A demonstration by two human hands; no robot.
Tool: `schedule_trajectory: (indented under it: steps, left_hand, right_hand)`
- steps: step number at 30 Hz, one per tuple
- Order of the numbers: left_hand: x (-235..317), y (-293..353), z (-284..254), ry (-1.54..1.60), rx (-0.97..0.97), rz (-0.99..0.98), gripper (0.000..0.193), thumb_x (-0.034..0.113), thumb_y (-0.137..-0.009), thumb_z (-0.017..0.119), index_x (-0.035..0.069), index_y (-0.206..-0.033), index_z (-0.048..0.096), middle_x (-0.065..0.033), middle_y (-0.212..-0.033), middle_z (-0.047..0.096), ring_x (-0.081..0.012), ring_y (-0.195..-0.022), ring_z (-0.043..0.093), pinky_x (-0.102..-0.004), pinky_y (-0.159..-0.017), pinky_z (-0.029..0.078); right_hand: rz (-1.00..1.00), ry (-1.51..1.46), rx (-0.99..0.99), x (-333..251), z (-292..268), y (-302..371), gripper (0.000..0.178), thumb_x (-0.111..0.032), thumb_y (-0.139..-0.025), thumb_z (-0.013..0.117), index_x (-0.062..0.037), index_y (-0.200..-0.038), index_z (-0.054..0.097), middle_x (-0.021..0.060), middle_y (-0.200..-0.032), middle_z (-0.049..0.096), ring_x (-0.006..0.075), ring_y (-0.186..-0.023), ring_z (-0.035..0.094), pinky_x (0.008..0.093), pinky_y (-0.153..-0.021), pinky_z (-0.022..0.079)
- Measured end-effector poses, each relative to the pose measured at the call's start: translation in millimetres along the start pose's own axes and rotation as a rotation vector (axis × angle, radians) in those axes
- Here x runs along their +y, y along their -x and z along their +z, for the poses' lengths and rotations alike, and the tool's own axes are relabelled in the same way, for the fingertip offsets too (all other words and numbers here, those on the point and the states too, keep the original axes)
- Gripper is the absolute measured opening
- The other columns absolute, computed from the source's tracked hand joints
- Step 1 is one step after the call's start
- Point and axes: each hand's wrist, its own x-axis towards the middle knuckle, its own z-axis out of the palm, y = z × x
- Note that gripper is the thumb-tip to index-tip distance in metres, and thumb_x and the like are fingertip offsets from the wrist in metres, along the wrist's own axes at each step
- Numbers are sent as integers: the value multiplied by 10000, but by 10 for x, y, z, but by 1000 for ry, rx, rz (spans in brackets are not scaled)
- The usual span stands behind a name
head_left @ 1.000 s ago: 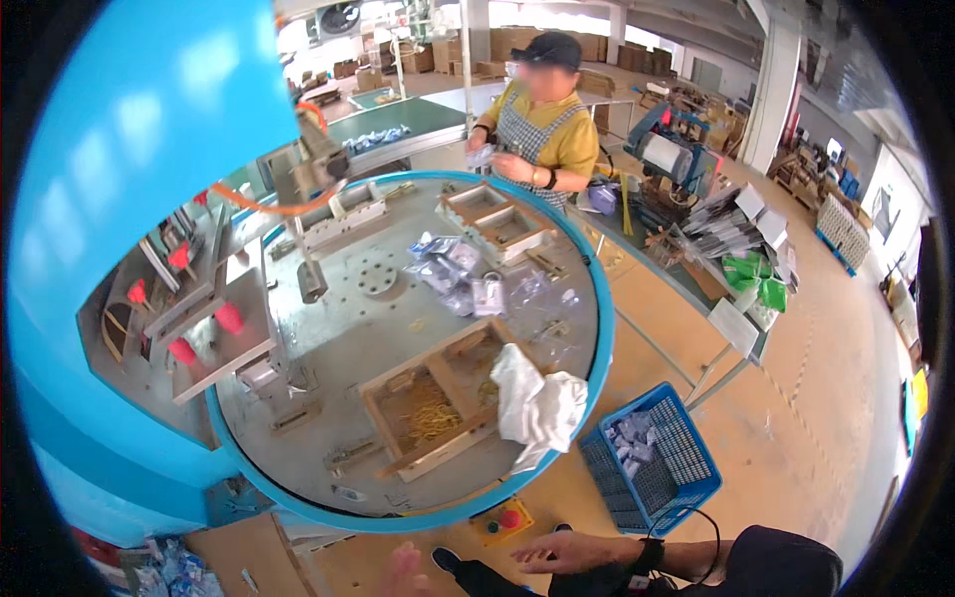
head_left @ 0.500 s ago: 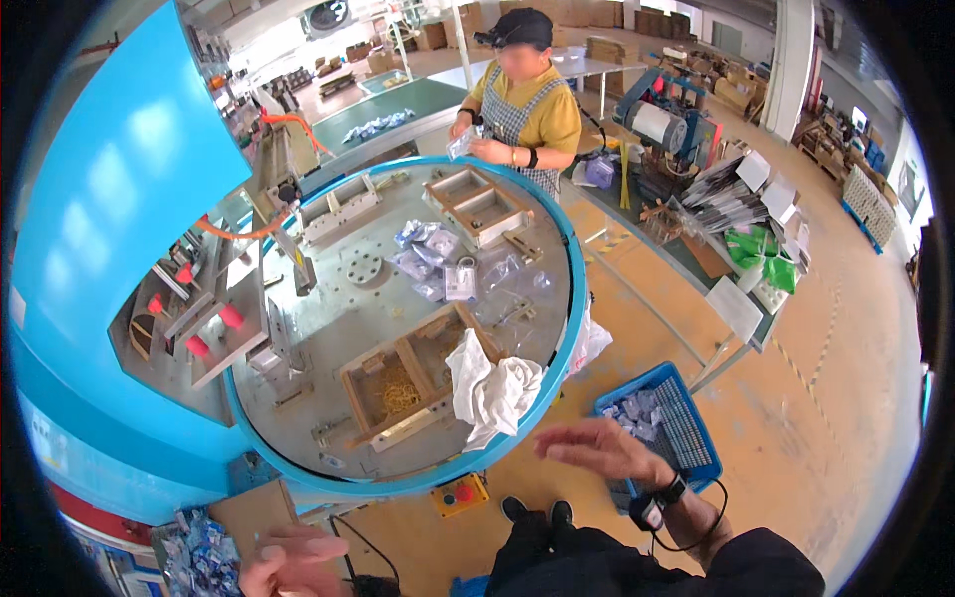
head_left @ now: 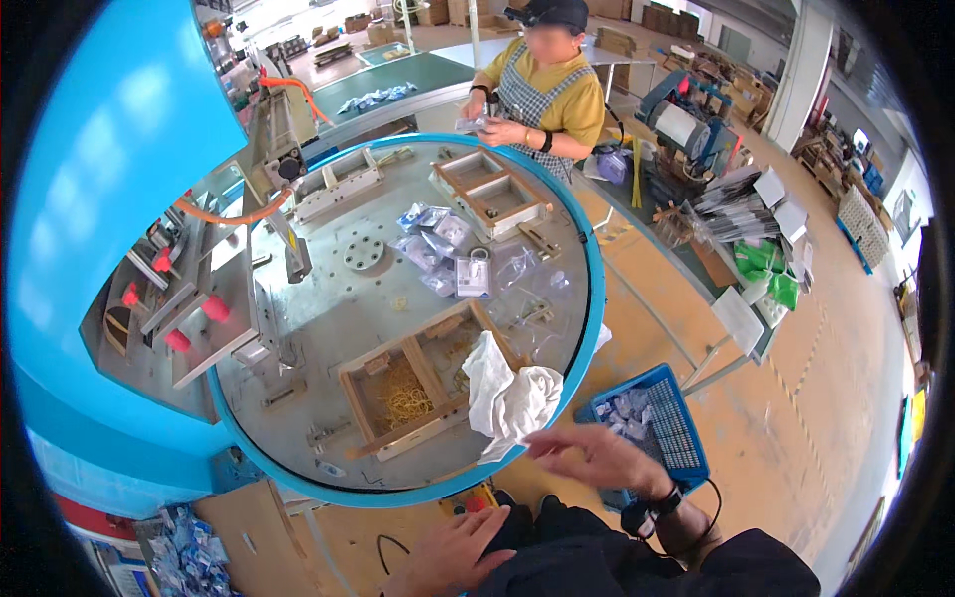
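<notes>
My right hand (head_left: 589,458) hovers at the near right rim of the round table, fingers stretched out and holding nothing. Its fingertips are close to a crumpled white cloth (head_left: 512,393); whether they touch it I cannot tell. Below the table's near edge is my left hand (head_left: 453,550), its fingers extended and nothing in them. Beside the cloth lies a two-part wooden frame (head_left: 403,393) with thin yellow bands in one compartment. Farther back on the table are several clear packets with blue-and-white contents (head_left: 438,239) and a second wooden frame (head_left: 487,189).
A blue basket (head_left: 686,418) with packets stands on the floor at right. Across the blue-rimmed table (head_left: 328,289), a co-worker (head_left: 547,85) holds a small packet. A blue machine (head_left: 119,149) with red knobs is at left. More packets (head_left: 189,552) are piled at lower left.
My left hand has moved right and up, toward the middle. My right hand has shifted slightly, ending nearer the white cloth. The view has tilted a little.
</notes>
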Motion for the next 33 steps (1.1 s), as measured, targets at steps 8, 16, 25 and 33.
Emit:
schedule_trajectory:
  steps: [8,16,25,33]
  left_hand:
    - [-168,-140,-376,6,267,149,424,275,-944,668,-31,-1230,601,-209,-1103,668,-412,-1062,623,-477,-923,492]
    - [170,-531,-644,219,638,43,353,234,-878,761,-18,-1092,641,-185,-918,671,-392,-842,659,-414,-743,510]
    - [702,-918,-591,654,839,-1,242,165,-885,730,-36,-1009,677,-112,-815,718,-179,-754,677,-313,-707,504]
    - [888,-1135,-566,613,761,-25,275,189,-884,746,-32,-1034,679,-104,-821,715,-186,-735,671,-313,-708,505]
  right_hand:
    - [-249,57,-93,-182,701,-554,304,-247,-1012,611,-29,-1217,666,192,-1081,707,320,-996,692,391,-877,543]
    - [-693,225,247,-641,386,-1242,138,-151,-911,663,-19,-935,631,142,-810,615,344,-756,644,433,-650,519]
    - [-684,354,288,-691,-21,-1120,143,-164,-923,674,-29,-951,636,139,-777,612,358,-722,638,435,-620,513]
    - [-518,248,266,-612,-323,-927,157,-190,-962,640,-36,-987,660,158,-797,649,387,-724,635,449,-627,502]
